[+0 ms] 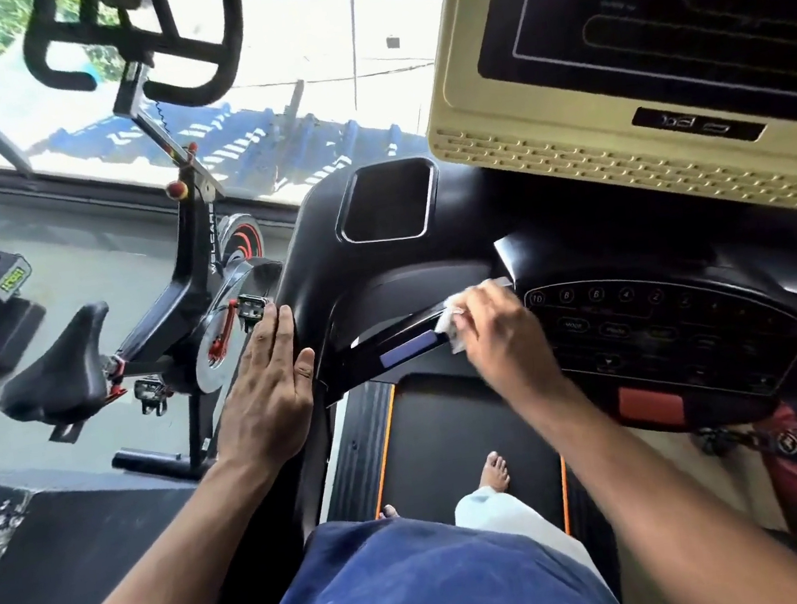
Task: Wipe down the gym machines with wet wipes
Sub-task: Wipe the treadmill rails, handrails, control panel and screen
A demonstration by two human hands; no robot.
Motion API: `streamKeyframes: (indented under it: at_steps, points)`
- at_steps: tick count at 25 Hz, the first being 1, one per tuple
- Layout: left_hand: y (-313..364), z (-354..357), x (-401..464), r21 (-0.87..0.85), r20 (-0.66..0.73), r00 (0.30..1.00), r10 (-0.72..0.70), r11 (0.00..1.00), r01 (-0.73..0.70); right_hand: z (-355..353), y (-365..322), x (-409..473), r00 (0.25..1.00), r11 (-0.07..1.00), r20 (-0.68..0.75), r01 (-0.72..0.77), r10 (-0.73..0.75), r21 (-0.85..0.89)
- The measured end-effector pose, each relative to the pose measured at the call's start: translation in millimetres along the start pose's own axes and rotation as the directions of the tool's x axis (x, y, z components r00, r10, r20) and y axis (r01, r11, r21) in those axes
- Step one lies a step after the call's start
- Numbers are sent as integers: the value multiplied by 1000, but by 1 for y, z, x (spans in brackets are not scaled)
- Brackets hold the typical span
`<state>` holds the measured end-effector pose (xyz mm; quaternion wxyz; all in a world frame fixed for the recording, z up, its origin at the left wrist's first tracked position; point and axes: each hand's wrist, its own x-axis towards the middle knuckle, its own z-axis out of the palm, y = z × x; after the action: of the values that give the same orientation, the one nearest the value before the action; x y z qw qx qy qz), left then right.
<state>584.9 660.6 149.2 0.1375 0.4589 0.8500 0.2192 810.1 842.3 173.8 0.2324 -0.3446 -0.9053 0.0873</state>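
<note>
I stand on a black treadmill, facing its console (662, 321) with round buttons and a red stop pad. My right hand (499, 330) grips a crumpled white wet wipe (451, 323) and presses it on the black handlebar (406, 340) just left of the button panel. A blue-grey strip shows on that bar beside the wipe. My left hand (267, 391) lies flat with straight fingers against the left outer edge of the console housing (328, 270).
A cream-framed dark screen (631, 51) hangs above the console. A black spin bike (156, 329) stands close on the left by the big window. The treadmill belt (450, 425) with orange edges runs under my bare foot. A red item hangs lower right.
</note>
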Motion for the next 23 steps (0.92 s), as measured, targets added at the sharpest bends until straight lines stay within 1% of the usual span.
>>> streamKeyframes:
  at_steps: [1, 2, 4, 5, 6, 8, 9, 11, 13, 15, 16, 17, 18, 19, 20, 21, 22, 23]
  points:
    - [-1, 1, 1, 4, 4, 1000, -1, 1000, 1, 19, -21, -3, 1000, 1000, 23, 15, -16, 24]
    - [-3, 1, 3, 13, 9, 1000, 3, 1000, -3, 39, -46, -10, 995, 996, 71, 64, -68, 54]
    - [-4, 0, 2, 25, 12, 1000, 16, 1000, -16, 71, -89, -28, 959, 978, 199, 185, -201, 99]
    - [-4, 0, 2, 28, 8, 1000, 18, 999, -18, 79, -99, -35, 945, 971, 231, 207, -231, 122]
    - [-4, 0, 1, 32, 8, 1000, 16, 999, -16, 81, -99, -39, 945, 970, 233, 198, -227, 145]
    - [-3, 0, 0, 34, 11, 1000, 4, 999, -4, 71, -83, -39, 971, 976, 167, 145, -172, 164]
    - [-5, 0, 0, 35, 8, 1000, 2, 999, -2, 61, -72, -36, 984, 980, 132, 93, -117, 175]
    - [-6, 2, 1, 32, 3, 1000, 15, 999, -15, 41, -50, -24, 999, 979, 19, -52, 49, 199]
    - [-8, 4, 3, 26, 6, 1000, 29, 999, -29, 21, -26, -10, 978, 968, -86, -170, 188, 186]
    - [-10, 5, 4, 21, 11, 1000, 26, 999, -27, 9, -9, -7, 955, 958, -161, -221, 250, 181]
    - [-11, 6, 3, 33, 6, 999, 32, 999, -33, 6, -6, -11, 940, 942, -189, -239, 285, 233]
    - [-12, 6, 4, 67, -9, 998, 64, 996, -63, 7, -10, -20, 908, 893, -204, -281, 366, 352]
    - [-13, 6, 7, 113, -19, 992, 123, 986, -121, 13, -20, -32, 841, 762, -166, -361, 516, 538]
    - [-12, 7, 13, 148, -10, 981, 195, 970, -191, 22, -32, -44, 725, 508, -34, -448, 688, 736]
    - [-9, 6, 23, 166, 18, 967, 253, 953, -253, 33, -44, -53, 581, 174, 173, -493, 795, 853]
    - [-4, 6, 35, 166, 48, 959, 280, 944, -284, 44, -53, -56, 439, -133, 376, -491, 816, 861]
    - [1, 5, 48, 160, 72, 956, 284, 943, -292, 53, -55, -53, 329, -347, 515, -452, 792, 822]
    - [5, 4, 59, 162, 83, 957, 278, 944, -288, 56, -55, -43, 256, -478, 599, -404, 759, 780]
